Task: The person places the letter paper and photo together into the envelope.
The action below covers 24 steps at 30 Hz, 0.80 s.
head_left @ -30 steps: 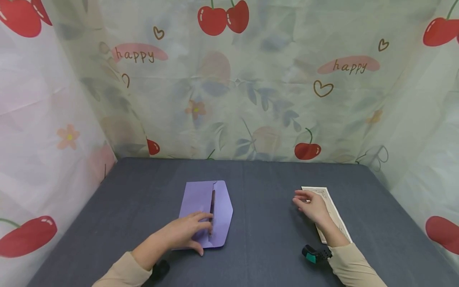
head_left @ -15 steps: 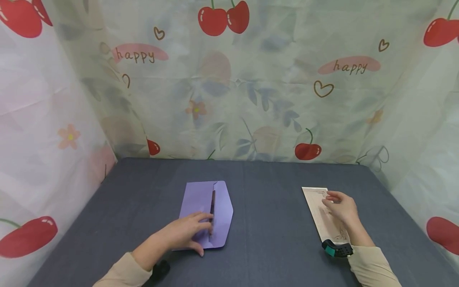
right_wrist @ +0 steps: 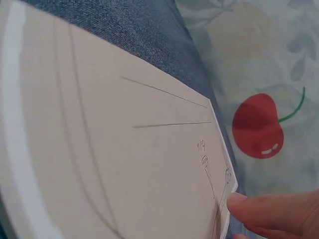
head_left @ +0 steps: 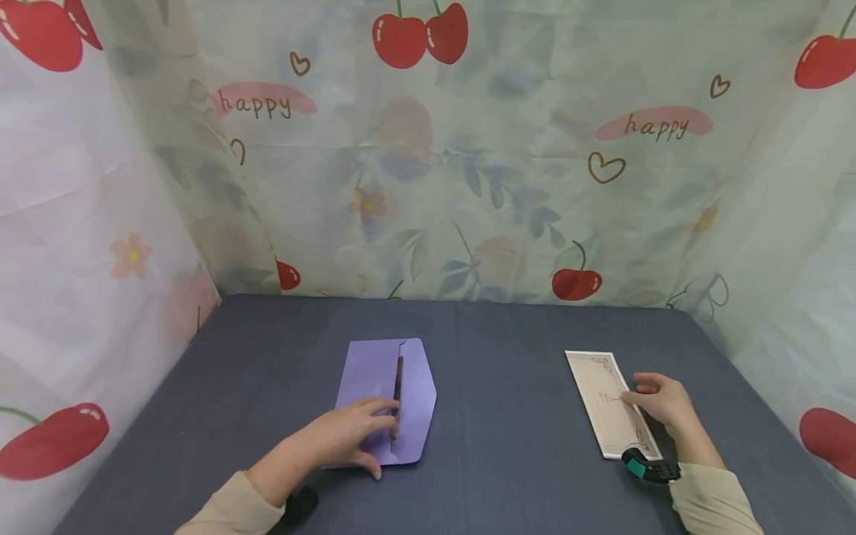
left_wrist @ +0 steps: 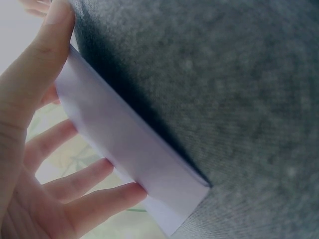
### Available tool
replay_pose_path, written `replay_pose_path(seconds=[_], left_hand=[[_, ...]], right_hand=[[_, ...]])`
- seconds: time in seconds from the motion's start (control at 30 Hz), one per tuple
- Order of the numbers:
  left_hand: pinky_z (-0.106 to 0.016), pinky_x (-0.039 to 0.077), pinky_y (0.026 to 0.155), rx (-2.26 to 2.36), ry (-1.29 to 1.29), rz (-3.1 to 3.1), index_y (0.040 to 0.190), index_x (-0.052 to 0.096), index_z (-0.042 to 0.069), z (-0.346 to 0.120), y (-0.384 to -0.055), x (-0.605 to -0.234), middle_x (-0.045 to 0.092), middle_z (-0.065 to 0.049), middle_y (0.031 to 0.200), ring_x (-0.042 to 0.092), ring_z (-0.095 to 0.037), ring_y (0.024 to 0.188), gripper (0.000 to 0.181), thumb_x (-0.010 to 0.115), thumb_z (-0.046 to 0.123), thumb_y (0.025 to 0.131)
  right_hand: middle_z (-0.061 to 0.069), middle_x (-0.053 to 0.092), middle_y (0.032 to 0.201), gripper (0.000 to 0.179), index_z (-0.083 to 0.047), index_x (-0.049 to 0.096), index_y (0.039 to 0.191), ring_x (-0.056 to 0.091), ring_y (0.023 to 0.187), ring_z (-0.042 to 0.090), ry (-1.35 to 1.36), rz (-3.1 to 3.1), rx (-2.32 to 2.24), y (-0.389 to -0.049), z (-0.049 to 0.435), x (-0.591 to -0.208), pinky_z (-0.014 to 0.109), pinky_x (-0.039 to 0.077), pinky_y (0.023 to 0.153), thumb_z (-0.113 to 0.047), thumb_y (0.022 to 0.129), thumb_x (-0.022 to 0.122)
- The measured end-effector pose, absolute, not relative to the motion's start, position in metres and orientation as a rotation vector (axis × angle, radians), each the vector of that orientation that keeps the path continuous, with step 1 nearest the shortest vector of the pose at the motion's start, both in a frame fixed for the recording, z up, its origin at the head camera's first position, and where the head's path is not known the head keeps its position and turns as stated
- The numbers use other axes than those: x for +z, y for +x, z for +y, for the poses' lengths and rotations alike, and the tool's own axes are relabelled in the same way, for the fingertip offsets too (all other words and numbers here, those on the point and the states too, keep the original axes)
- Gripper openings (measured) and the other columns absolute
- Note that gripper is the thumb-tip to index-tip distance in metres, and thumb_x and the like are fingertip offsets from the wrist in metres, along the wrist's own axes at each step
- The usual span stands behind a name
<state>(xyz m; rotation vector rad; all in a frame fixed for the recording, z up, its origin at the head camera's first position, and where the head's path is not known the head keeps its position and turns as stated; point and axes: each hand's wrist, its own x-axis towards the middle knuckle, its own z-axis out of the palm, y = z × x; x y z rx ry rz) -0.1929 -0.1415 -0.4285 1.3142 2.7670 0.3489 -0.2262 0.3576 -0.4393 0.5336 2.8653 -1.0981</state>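
A purple envelope lies left of the table's middle, its pointed flap folded out to the right and a dark slit along its mouth. My left hand rests on its near part, with the fingertips at the slit and the thumb by the near edge. In the left wrist view, spread fingers touch the pale purple paper. To the right lies a cream card with a white border and dark line ornaments. My right hand is at the card's right edge, its thumb tip overlapping the border and the other fingers loosely bent beyond it.
Dark grey cloth covers the table. A cherry-printed curtain stands behind it and along both sides. Black wrist devices sit under both wrists, the right one overlapping the card's near end.
My right hand has moved right and toward me, from over the card's far end to its right edge, uncovering most of the card. My left hand and the envelope stay in place.
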Motion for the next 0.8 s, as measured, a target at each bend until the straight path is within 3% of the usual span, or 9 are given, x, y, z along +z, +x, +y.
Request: replay_pose_path(seconds=[0.3,0.47,0.7,0.8], left_hand=[[-0.049,0.046,0.096,0.336,1.313,2.765,0.101,0.058,0.024,-0.1412,-0.1927,-0.4278,0.049,-0.010,0.136,0.049,-0.041,0.123,0.045,0.078,0.042,0.066],[-0.049,0.046,0.096,0.333,1.315,2.774,0.101,0.058,0.025,-0.1413,-0.1927,-0.4278,0.050,-0.009,0.135,0.049,-0.040,0.122,0.044,0.078,0.042,0.065],[-0.049,0.047,0.095,0.335,1.309,2.776,0.101,0.057,0.025,-0.1415,-0.1923,-0.4285,0.050,-0.009,0.136,0.049,-0.039,0.123,0.045,0.078,0.043,0.066],[-0.049,0.046,0.096,0.339,1.317,2.776,0.101,0.057,0.024,-0.1416,-0.1925,-0.4289,0.050,-0.009,0.135,0.049,-0.038,0.123,0.045,0.078,0.042,0.065]], right_hand=[[0.037,0.045,0.124,0.064,0.010,0.038,0.131,0.047,0.109,0.050,0.525,2.858,-1.064,-0.2235,0.3560,-0.4380,0.058,0.045,0.083,-0.017,0.081,0.067],[0.036,0.050,0.119,0.063,0.011,0.040,0.129,0.050,0.103,0.047,0.533,2.873,-1.034,-0.2240,0.3559,-0.4391,0.050,0.048,0.076,-0.016,0.080,0.068],[0.033,0.056,0.108,0.059,0.012,0.044,0.126,0.056,0.090,0.039,0.584,2.876,-1.042,-0.2236,0.3523,-0.4389,0.030,0.046,0.060,-0.012,0.078,0.070],[0.033,0.057,0.107,0.058,0.012,0.044,0.125,0.058,0.088,0.038,0.621,2.874,-1.056,-0.2242,0.3503,-0.4394,0.029,0.045,0.057,-0.009,0.078,0.070]])
